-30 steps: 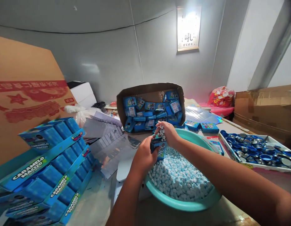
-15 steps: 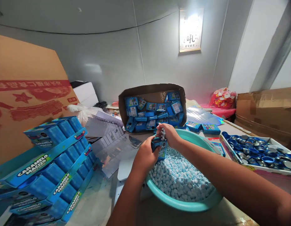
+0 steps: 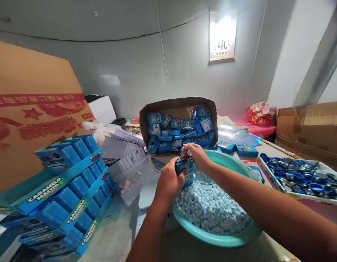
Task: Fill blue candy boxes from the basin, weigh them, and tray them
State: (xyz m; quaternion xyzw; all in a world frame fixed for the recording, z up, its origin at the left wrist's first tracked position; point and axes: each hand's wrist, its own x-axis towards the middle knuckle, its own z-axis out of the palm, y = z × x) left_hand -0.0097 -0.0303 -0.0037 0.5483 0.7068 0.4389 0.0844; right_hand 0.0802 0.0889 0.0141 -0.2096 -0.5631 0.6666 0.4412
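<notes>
My left hand (image 3: 169,179) is closed around a small blue candy box (image 3: 188,174) printed "Caramelo Macizo", held upright over the near-left part of a turquoise basin (image 3: 212,240). Cupped at the top of that box, my right hand (image 3: 196,156) has white and pale blue candies (image 3: 189,157) at its fingers. The box's opening is mostly hidden by my fingers. Below both hands, a heap of the same loose candies (image 3: 212,207) fills much of the basin.
Behind the basin, a cardboard carton (image 3: 179,103) holds several blue boxes. Stacked display trays of boxes (image 3: 67,182) stand left, near a large carton (image 3: 34,80). To the right lies a tray of blue-rimmed tins (image 3: 301,176). A white flat-topped device (image 3: 149,193) sits left of the basin.
Fewer candies show in my right hand, which has tipped slightly at the box top. My left hand keeps its hold. The whole view has shifted a little.
</notes>
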